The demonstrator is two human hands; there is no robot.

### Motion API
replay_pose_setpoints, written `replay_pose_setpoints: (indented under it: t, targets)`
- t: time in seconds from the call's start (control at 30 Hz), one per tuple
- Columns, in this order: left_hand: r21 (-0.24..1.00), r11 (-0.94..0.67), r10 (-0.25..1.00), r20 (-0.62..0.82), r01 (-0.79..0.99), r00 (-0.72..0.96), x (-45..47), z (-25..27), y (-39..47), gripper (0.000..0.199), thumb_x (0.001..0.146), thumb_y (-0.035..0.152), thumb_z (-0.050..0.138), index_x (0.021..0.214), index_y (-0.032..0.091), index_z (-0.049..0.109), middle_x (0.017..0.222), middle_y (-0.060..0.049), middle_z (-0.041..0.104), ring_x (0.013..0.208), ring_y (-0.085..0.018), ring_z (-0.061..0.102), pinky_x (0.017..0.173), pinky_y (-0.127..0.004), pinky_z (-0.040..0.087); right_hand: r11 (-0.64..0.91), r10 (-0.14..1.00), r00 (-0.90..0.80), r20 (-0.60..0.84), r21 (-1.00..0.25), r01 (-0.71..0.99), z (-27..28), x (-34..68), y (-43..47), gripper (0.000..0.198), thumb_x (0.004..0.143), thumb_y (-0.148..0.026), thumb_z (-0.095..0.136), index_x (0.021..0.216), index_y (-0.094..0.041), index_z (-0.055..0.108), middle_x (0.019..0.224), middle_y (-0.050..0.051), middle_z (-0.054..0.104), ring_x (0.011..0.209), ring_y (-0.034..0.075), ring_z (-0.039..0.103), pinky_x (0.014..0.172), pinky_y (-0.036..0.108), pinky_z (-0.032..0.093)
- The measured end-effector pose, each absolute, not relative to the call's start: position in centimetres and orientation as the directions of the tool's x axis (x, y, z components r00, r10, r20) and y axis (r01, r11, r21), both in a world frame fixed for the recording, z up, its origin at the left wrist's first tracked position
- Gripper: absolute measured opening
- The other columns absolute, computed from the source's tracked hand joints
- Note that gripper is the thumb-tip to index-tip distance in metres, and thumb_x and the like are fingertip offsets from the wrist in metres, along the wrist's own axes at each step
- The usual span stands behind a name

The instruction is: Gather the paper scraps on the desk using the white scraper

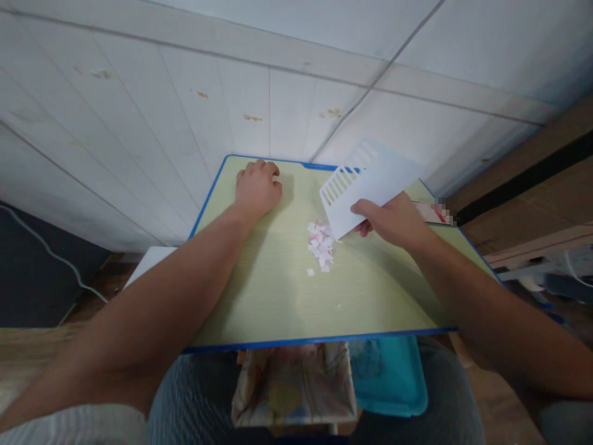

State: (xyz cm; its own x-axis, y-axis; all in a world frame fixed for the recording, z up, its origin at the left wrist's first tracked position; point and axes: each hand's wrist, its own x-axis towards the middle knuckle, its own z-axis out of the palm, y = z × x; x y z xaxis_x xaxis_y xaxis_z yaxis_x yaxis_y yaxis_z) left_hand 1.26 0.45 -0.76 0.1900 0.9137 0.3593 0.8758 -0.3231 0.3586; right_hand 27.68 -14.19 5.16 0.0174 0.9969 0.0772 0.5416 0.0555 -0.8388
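My right hand (386,219) pinches a thin white slotted sheet (370,185), thumb on its upper face. A row of parallel slots runs along the sheet's far left side, and it is held tilted above the table. Its lower corner is beside a small heap of white and pinkish paper scraps (320,244); whether it touches them I cannot tell. Toward the table's back left corner, my left hand (258,187) rests with fingers loosely bent and thumb apart, holding nothing that I can see.
The pale yellow tabletop (269,290) has a blue rim and stands against a white panelled wall (241,93). Below its front edge are a lined bin (296,389) and a turquoise tray (393,377). A flat printed item (430,212) lies at the right; cardboard boxes (523,191) stand beyond.
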Motion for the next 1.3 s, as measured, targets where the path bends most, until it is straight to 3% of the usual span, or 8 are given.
replay_pose_setpoints:
  t: [0.17, 0.47, 0.57, 0.83, 1.07, 1.3]
  targets:
    - [0.327, -0.361, 0.906, 0.345, 0.874, 0.245, 1.6, -1.2, 0.4, 0.04, 0.102, 0.014, 0.063, 0.136, 0.025, 0.082, 0.148, -0.018, 0.079, 0.149, -0.046, 0.065, 0.129, -0.065, 0.05, 0.107, 0.951, -0.307, -0.023, -0.91, 0.401, 4.5, 27.5, -16.1, 0.038, 0.093, -0.055, 0.089, 0.074, -0.025, 0.076, 0.068, 0.007, 0.076, 0.06, 0.024, 0.071, 0.058, 0.038, 0.066]
    - [0.318, -0.37, 0.909, 0.317, 0.873, 0.269, 1.0, -1.5, 1.2, 0.042, 0.103, 0.013, 0.062, 0.138, 0.025, 0.082, 0.151, -0.013, 0.08, 0.15, -0.043, 0.067, 0.134, -0.062, 0.05, 0.055, 0.989, -0.147, -0.007, -0.908, 0.415, 4.8, 28.5, -16.6, 0.042, 0.094, -0.059, 0.09, 0.069, -0.032, 0.069, 0.071, 0.008, 0.075, 0.07, 0.03, 0.073, 0.067, 0.046, 0.07]
    - [0.31, -0.363, 0.912, 0.312, 0.879, 0.267, 1.1, -1.2, 1.0, 0.042, 0.104, 0.012, 0.062, 0.138, 0.028, 0.081, 0.151, -0.01, 0.081, 0.15, -0.041, 0.067, 0.134, -0.059, 0.051, 0.067, 0.976, -0.215, -0.026, -0.908, 0.413, 4.8, 28.1, -17.1, 0.04, 0.094, -0.059, 0.09, 0.071, -0.033, 0.071, 0.072, 0.008, 0.075, 0.07, 0.031, 0.074, 0.068, 0.047, 0.07]
    - [0.272, -0.319, 0.936, 0.239, 0.908, 0.257, 1.8, 0.3, -0.5, 0.041, 0.114, 0.01, 0.058, 0.149, 0.014, 0.078, 0.163, -0.015, 0.075, 0.155, -0.032, 0.063, 0.137, -0.049, 0.046, 0.084, 0.963, -0.266, -0.038, -0.898, 0.433, 4.2, 28.0, -18.3, 0.038, 0.096, -0.056, 0.093, 0.074, -0.032, 0.075, 0.076, 0.009, 0.077, 0.071, 0.031, 0.077, 0.069, 0.048, 0.071]
    - [0.253, -0.289, 0.949, 0.205, 0.923, 0.241, 2.2, 0.9, -1.0, 0.039, 0.119, 0.016, 0.056, 0.152, 0.015, 0.076, 0.164, -0.015, 0.074, 0.152, -0.032, 0.061, 0.135, -0.047, 0.047, 0.129, 0.891, -0.441, -0.108, -0.871, 0.474, 5.4, 27.3, -19.6, 0.034, 0.095, -0.055, 0.092, 0.073, -0.032, 0.08, 0.076, 0.008, 0.083, 0.074, 0.031, 0.08, 0.069, 0.043, 0.071]
    - [0.274, -0.307, 0.942, 0.223, 0.911, 0.251, 2.2, 1.1, -0.8, 0.037, 0.115, 0.01, 0.06, 0.147, 0.009, 0.079, 0.161, -0.019, 0.074, 0.158, -0.038, 0.062, 0.138, -0.051, 0.047, 0.099, 0.814, -0.541, -0.214, -0.866, 0.49, 6.6, 29.9, -19.0, 0.026, 0.089, -0.049, 0.099, 0.084, -0.028, 0.084, 0.074, 0.001, 0.082, 0.071, 0.025, 0.08, 0.065, 0.033, 0.068]
